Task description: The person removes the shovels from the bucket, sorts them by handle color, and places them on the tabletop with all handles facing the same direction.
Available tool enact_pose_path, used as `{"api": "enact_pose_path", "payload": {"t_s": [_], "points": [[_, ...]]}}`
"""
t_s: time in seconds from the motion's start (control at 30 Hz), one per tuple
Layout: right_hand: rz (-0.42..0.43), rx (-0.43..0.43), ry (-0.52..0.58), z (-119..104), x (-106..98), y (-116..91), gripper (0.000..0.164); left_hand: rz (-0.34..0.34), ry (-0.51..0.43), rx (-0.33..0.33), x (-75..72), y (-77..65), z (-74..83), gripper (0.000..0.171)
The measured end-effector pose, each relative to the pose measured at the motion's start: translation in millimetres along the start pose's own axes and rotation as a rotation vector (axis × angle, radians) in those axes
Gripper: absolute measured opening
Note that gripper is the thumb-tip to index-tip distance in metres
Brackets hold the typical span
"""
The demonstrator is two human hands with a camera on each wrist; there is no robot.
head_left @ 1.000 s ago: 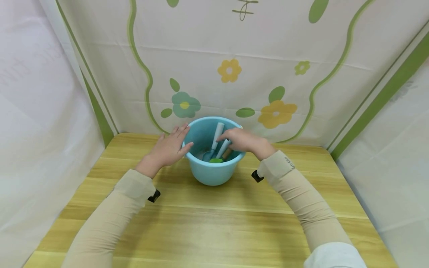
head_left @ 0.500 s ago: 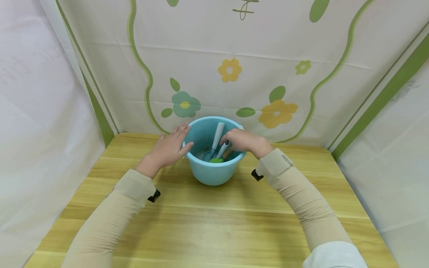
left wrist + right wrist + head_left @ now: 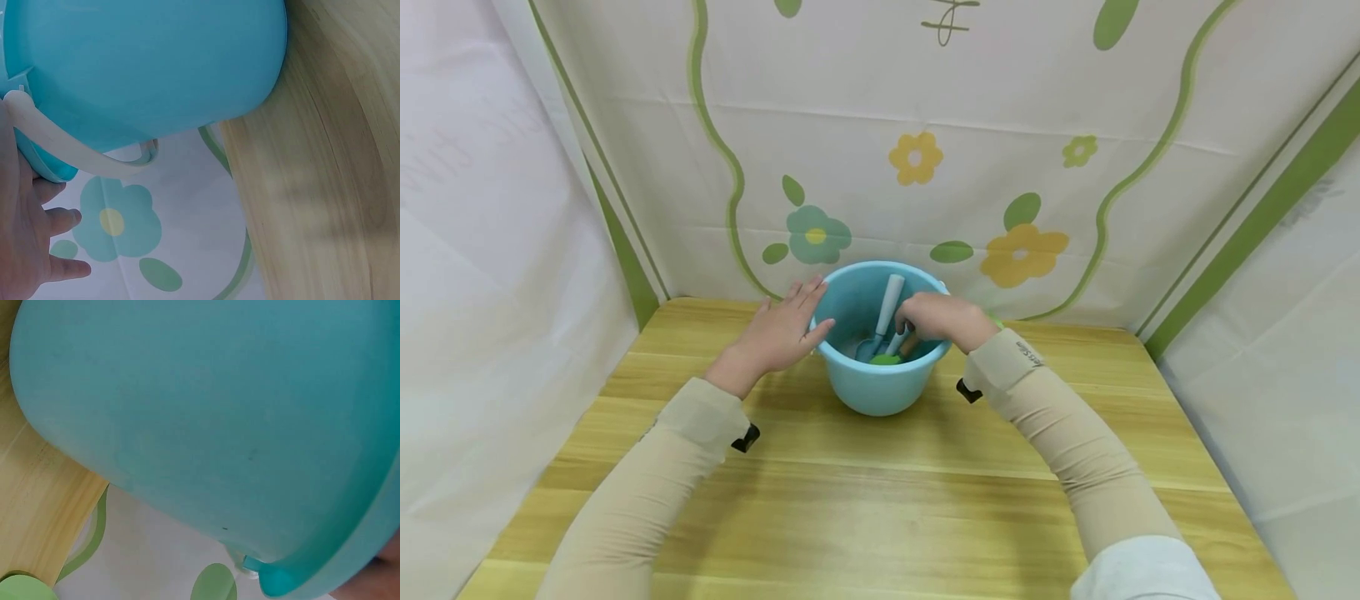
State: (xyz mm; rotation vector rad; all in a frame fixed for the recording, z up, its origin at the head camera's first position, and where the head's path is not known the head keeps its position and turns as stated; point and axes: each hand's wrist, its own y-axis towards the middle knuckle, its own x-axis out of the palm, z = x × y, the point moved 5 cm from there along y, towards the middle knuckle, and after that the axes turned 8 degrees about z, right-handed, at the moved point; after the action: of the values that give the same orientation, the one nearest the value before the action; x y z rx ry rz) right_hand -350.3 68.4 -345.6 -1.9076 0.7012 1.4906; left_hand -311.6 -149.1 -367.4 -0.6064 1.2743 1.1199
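A light blue bucket (image 3: 880,387) stands upright on the wooden table. My left hand (image 3: 778,329) rests at its left rim, fingers spread and straight; the left wrist view shows the fingers beside the bucket's white carrying handle (image 3: 75,150). My right hand (image 3: 943,318) reaches over the right rim, its curled fingers around the upper handle of a green-headed tool (image 3: 886,359). Beside it a blue scoop-like tool (image 3: 891,300) leans with its pale handle up against the back wall. A brownish piece (image 3: 910,344) shows below my right fingers. From the right wrist, the bucket's wall hides most of that hand.
A green round-edged object (image 3: 25,590) lies on the table to the right of the bucket, mostly behind my right wrist in the head view. A flower-printed cloth (image 3: 917,208) hangs close behind the bucket at the table's (image 3: 865,517) back edge, with white cloth at both sides.
My right fingers have moved from pointing at the handles to curling around the green-headed tool's handle, the hand shifting slightly. The green object behind that wrist now peeks out. The left hand stays put.
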Motion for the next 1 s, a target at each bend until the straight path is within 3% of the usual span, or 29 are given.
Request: {"api": "enact_pose_path", "payload": {"t_s": [0.63,0.83,1.0], "points": [[-0.103,0.01,-0.151,-5,12,4,0.019,-0.001,0.001,-0.001,0.6,0.7,1.9,0.073],[-0.102,-0.003,-0.157,-9,14,3,0.007,-0.008,-0.013,0.0,-0.3,0.7,2.3,0.074],[-0.089,-0.013,-0.168,-15,14,4,0.031,-0.003,-0.008,-0.004,-0.5,0.1,0.6,0.074]]}}
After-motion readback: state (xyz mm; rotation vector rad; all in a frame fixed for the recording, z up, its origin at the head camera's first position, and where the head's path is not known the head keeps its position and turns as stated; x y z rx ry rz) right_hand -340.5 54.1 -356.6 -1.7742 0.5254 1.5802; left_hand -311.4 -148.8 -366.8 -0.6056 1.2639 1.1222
